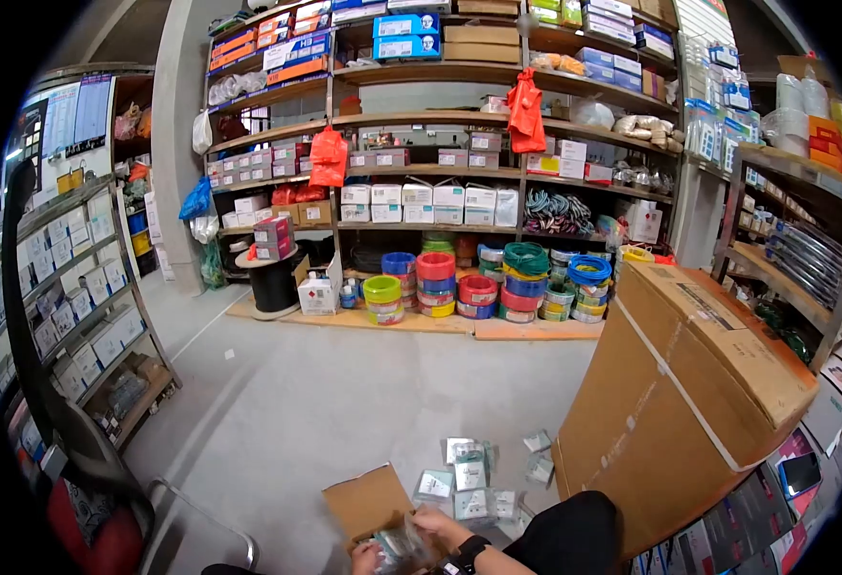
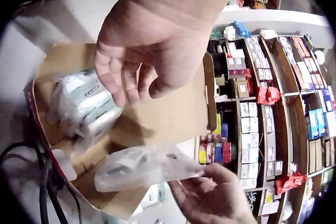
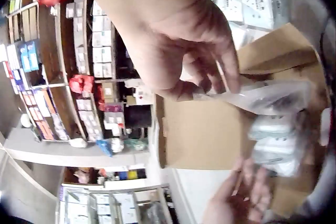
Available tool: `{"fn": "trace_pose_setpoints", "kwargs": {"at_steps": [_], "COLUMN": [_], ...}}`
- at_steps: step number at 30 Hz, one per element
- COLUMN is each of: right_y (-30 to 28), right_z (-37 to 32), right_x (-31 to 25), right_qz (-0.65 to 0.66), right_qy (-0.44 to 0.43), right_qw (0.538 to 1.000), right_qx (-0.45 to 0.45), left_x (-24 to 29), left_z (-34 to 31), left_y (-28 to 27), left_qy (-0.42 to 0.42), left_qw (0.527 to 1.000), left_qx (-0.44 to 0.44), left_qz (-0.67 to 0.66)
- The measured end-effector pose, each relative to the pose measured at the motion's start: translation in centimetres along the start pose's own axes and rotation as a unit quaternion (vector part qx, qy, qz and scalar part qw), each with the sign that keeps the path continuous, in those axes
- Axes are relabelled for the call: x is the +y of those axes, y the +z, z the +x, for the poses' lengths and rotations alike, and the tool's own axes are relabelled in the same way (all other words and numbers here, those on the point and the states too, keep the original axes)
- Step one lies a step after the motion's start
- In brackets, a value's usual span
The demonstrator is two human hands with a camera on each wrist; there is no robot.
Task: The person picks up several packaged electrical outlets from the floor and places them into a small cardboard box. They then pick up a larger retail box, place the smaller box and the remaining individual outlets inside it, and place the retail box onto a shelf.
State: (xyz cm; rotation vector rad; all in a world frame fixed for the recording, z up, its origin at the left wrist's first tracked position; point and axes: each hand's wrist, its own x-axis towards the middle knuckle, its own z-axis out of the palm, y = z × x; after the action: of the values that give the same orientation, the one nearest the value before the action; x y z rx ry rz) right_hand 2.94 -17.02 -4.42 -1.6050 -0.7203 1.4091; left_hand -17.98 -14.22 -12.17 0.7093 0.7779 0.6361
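Note:
My right hand (image 1: 440, 525) pinches the edge of a clear plastic bag (image 2: 144, 169), which hangs over an open cardboard box (image 3: 202, 134). Something small and dark shows inside the bag in the right wrist view. My left hand (image 2: 157, 50) holds nothing; its fingers are loosely bent above the box, close to a bundle of plastic-wrapped white and pale green packs (image 2: 86, 103) lying inside. That bundle also shows below the bag in the right wrist view, with the left hand (image 3: 241, 195) beside it.
More wrapped packs (image 1: 472, 474) lie on the grey floor right of the box. A tall carton (image 1: 660, 383) stands at the right. Cable coils (image 1: 437, 283) line the foot of the back shelves (image 1: 426, 120). A curved metal bar (image 1: 210, 513) is at the left.

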Motion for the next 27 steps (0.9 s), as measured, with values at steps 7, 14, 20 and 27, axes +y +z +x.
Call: {"fn": "trace_pose_setpoints", "kwargs": {"at_steps": [7,14,20,27], "right_y": [2.0,-0.5,-8.5,-9.1], "right_z": [-0.5,-0.7,1.7,1.6], "right_x": [8.8,6.2,9.9,13.7], "right_qz": [-0.104,-0.248,-0.200,0.430], "right_qy": [-0.229,-0.129,0.142,0.206], "right_qw": [0.966,0.927,0.848,0.818], "right_qx": [-0.061,0.251,0.469,0.322], "left_x": [4.1,3.5,3.5,1.3], "left_z": [-2.8,-2.0,-1.4,-0.2], "left_y": [1.7,2.5,4.3,4.9], "left_qy": [-0.009,-0.105,-0.144,-0.182], "left_qw": [0.970,0.961,0.958,0.895], "left_qx": [0.115,0.124,0.115,0.123], "left_qz": [0.216,0.224,0.220,0.388]}}
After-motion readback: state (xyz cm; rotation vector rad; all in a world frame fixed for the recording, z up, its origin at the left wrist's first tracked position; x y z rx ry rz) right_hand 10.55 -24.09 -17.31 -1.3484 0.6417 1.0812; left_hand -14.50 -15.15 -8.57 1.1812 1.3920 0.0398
